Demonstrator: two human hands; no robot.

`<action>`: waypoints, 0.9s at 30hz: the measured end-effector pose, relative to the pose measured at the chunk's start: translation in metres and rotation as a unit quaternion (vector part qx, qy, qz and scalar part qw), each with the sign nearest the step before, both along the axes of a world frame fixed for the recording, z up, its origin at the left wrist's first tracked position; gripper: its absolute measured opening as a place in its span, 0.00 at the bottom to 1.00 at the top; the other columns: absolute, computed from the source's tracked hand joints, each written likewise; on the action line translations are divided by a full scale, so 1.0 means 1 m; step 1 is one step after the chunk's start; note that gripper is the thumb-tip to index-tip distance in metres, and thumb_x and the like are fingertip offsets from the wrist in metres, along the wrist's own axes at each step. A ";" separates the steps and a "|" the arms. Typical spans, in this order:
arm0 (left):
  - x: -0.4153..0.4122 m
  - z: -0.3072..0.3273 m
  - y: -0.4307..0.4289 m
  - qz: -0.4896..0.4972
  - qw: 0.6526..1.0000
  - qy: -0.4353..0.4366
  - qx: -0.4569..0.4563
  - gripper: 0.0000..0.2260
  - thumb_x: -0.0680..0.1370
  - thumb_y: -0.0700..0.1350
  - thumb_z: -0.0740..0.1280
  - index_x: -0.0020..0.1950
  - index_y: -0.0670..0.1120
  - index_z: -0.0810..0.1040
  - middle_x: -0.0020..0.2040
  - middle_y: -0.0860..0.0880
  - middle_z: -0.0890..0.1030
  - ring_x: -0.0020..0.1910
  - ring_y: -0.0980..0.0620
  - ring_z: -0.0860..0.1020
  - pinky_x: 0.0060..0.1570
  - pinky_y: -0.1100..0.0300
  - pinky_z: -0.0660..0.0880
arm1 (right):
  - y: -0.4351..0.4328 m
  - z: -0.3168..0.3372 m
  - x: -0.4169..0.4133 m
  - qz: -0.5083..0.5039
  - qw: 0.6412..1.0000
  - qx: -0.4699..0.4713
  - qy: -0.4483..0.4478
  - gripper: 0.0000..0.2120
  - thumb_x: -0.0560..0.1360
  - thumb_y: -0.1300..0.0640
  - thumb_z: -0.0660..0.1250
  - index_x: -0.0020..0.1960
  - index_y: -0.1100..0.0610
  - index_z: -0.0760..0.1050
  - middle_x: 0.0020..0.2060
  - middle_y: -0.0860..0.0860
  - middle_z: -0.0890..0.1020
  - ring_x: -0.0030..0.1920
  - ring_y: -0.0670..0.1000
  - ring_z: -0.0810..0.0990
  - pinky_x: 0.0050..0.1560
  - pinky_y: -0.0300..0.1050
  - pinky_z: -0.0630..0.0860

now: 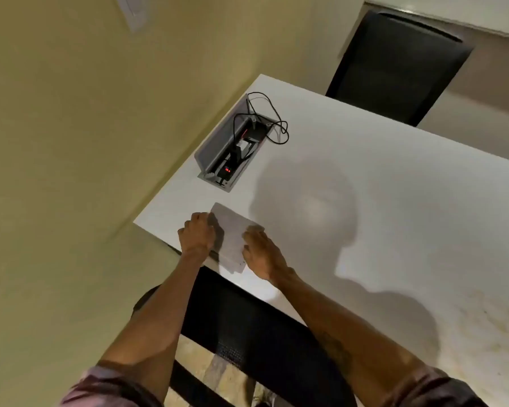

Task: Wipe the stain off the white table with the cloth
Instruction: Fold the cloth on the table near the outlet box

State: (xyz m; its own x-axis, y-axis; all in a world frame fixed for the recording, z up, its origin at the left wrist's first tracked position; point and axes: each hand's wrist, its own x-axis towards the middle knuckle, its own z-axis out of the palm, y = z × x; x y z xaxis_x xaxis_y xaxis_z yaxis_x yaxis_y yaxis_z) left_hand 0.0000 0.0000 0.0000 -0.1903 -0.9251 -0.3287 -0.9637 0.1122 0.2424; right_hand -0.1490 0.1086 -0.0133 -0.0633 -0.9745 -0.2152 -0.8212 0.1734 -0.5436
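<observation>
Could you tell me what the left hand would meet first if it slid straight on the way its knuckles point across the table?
Probably the open cable box: the left hand, on the cloth, points towards it over bare white table. The exact line is uncertain.

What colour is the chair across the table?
Black. The chair shows best in the head view, beyond the white table.
</observation>
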 end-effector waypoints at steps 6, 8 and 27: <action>0.022 -0.042 -0.012 0.131 0.989 0.020 0.059 0.22 0.84 0.47 0.59 0.78 0.43 0.65 0.75 0.41 0.69 0.72 0.38 0.70 0.69 0.42 0.68 | -0.011 -0.040 0.027 0.039 0.999 0.001 0.036 0.18 0.79 0.57 0.59 0.68 0.60 0.69 0.66 0.56 0.71 0.67 0.57 0.68 0.67 0.52 0.67; 0.024 -0.051 -0.014 0.161 0.983 0.036 0.081 0.22 0.84 0.49 0.59 0.77 0.43 0.65 0.74 0.41 0.71 0.72 0.38 0.70 0.70 0.43 0.68 | -0.015 -0.048 0.032 0.058 0.997 -0.011 0.052 0.19 0.79 0.57 0.60 0.68 0.60 0.69 0.66 0.56 0.72 0.67 0.56 0.68 0.68 0.51 0.66; 0.017 -0.078 -0.035 0.200 0.973 0.087 0.080 0.22 0.82 0.51 0.67 0.72 0.40 0.74 0.68 0.39 0.74 0.69 0.37 0.72 0.67 0.43 0.73 | -0.040 -0.062 0.045 -0.492 0.837 0.084 -0.226 0.25 0.76 0.56 0.66 0.70 0.57 0.63 0.65 0.59 0.71 0.59 0.62 0.77 0.60 0.55 0.76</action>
State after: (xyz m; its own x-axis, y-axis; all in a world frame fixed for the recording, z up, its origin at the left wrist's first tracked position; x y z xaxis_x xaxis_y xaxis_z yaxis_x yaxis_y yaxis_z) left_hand 0.0169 -0.0348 -0.0779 0.1091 -0.8761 -0.4696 -0.8656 -0.3160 0.3885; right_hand -0.1038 0.0686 -0.0750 -0.6916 -0.4524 -0.5631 0.0473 0.7496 -0.6602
